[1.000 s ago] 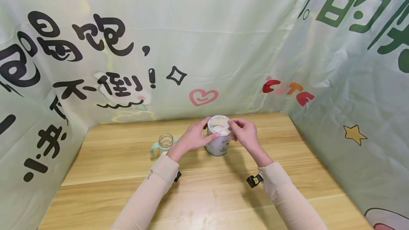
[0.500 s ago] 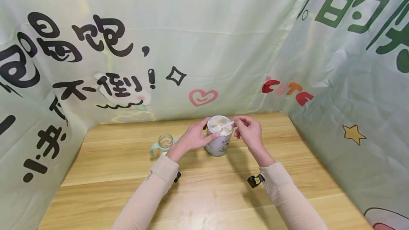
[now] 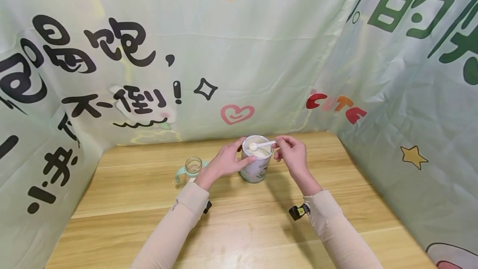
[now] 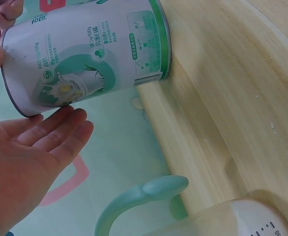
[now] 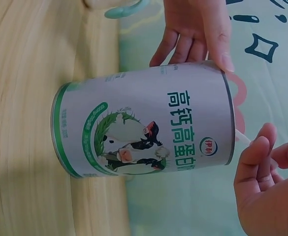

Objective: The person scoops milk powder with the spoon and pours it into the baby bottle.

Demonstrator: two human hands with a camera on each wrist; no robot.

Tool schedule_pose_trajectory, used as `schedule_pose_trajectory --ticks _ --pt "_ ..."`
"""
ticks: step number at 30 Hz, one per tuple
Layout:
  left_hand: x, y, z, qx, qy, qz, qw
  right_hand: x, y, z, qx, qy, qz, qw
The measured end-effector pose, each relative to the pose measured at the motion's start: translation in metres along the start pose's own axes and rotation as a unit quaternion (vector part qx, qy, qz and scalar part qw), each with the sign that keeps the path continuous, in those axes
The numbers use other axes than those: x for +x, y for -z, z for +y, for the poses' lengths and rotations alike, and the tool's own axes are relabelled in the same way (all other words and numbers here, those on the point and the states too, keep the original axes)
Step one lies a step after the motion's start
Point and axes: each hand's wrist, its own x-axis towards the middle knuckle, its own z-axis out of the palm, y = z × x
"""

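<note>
A white milk powder can (image 3: 254, 172) with green bands stands upright on the table, its top uncovered and pale powder (image 3: 263, 152) inside. My left hand (image 3: 228, 159) holds it from the left near the top, thumb at the front of the rim, fingers (image 4: 60, 132) along the side. With thumb and fingertips, my right hand (image 3: 293, 155) pinches the handle of a small white scoop (image 3: 267, 144) at the can's right rim. The scoop's bowl, heaped with powder, is over the can's mouth. In the right wrist view, only a bit of the handle (image 5: 242, 138) shows.
Left of the can stands a clear baby bottle (image 3: 193, 165) without a lid, with mint-green handles (image 4: 139, 194); my left forearm passes close to it. Printed fabric walls (image 3: 239, 74) rise behind and beside the wooden table (image 3: 239, 227).
My right hand has moved slightly right and drawn the scoop up out of the powder, so its bowl and handle now show. My left hand and the can have stayed put.
</note>
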Motion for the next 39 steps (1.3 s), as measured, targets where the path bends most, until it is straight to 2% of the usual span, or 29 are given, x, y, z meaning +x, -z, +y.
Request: schedule_pose_trajectory --ticks 10,15,28,39 --pt "0.0 0.0 0.0 0.006 0.0 0.001 1.0 0.001 0.003 -0.002 0.058 -0.045 -0.004 0.9973" --pt "0.0 0.001 0.0 0.002 -0.002 0.001 1.0 0.001 0.003 -0.003 0.066 -0.053 -0.006 0.9964" --pt "-0.001 0.003 0.001 0.017 0.0 -0.004 0.9999 0.002 0.002 -0.005 0.074 -0.041 -0.009 0.9964" --pt "-0.006 0.014 0.004 0.031 0.038 -0.004 0.9988 0.001 -0.001 -0.01 0.076 -0.032 -0.014 0.9965"
